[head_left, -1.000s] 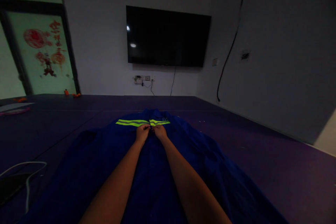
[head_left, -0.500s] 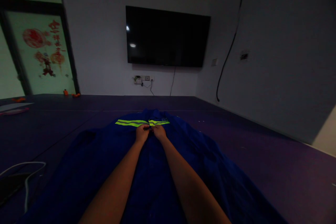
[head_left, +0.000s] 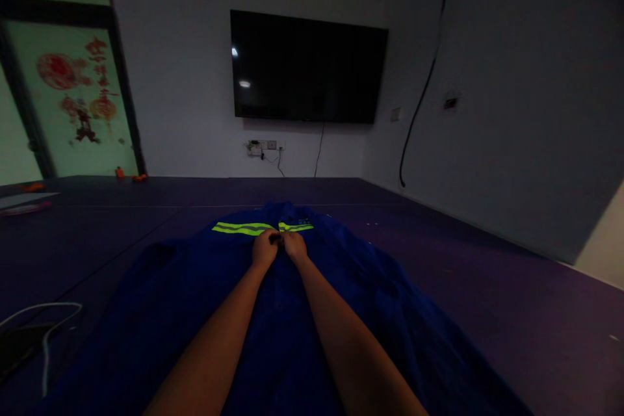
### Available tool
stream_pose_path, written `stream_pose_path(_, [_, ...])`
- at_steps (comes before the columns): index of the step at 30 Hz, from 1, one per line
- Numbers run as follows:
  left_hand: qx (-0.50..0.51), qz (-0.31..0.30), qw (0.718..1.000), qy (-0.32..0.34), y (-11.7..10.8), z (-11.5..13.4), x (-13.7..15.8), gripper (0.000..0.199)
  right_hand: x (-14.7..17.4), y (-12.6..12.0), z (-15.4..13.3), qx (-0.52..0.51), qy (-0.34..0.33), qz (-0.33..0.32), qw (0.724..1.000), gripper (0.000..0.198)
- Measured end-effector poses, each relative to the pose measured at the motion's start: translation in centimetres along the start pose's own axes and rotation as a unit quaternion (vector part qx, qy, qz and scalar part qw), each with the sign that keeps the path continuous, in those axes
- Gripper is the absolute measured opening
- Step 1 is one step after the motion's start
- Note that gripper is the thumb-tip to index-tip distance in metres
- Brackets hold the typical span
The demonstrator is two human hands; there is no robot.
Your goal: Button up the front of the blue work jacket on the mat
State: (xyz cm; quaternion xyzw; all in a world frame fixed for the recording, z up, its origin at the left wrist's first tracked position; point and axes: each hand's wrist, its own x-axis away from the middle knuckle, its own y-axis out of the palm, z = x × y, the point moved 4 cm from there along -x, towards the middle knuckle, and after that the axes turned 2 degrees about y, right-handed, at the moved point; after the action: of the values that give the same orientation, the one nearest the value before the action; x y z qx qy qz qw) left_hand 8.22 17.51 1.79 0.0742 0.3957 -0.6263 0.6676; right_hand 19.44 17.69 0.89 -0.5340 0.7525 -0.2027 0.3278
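Note:
A dark blue work jacket (head_left: 195, 299) with yellow-green and grey reflective strips (head_left: 244, 228) across the chest lies spread out in front of me, collar far away. Both arms reach along its middle. My left hand (head_left: 264, 248) pinches the front edge just below the strip. Close against it, my right hand (head_left: 295, 246) is closed on the other front edge, fingertips almost meeting. What sits between the fingertips is small and dark, and I cannot make it out.
The jacket lies on a purple floor (head_left: 463, 273). At the lower left are a white cable (head_left: 46, 344) and a dark flat object (head_left: 22, 348). Small orange things (head_left: 139, 177) lie by the glass door (head_left: 73, 104). A television (head_left: 307, 68) hangs on the far wall.
The hands stay at the same spot on the jacket front, with the fingers shifting slightly. The view has moved a little.

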Motion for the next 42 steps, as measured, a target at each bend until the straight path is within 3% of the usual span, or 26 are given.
stream_pose_path(7, [-0.035, 0.010, 0.999, 0.030, -0.3, 0.5, -0.2, 0.015, 0.3, -0.1, -0.1, 0.015, 0.006, 0.010, 1.000, 0.042])
stream_pose_path(18, [-0.073, -0.016, 0.996, 0.040, 0.0, 1.1, 0.1, 0.018, 0.2, -0.1, 0.1, 0.059, 0.001, 0.033, 0.998, 0.036])
stream_pose_path(29, [0.064, 0.031, 0.997, -0.023, -0.1, -0.2, 0.1, 0.014, -0.2, 0.1, 0.4, 0.041, -0.014, 0.037, 0.998, 0.036])
stream_pose_path(42, [0.076, 0.021, 0.995, -0.062, 0.4, -1.1, 0.0, 0.013, -0.2, 0.0, 0.5, 0.015, -0.019, 0.045, 0.999, 0.043])
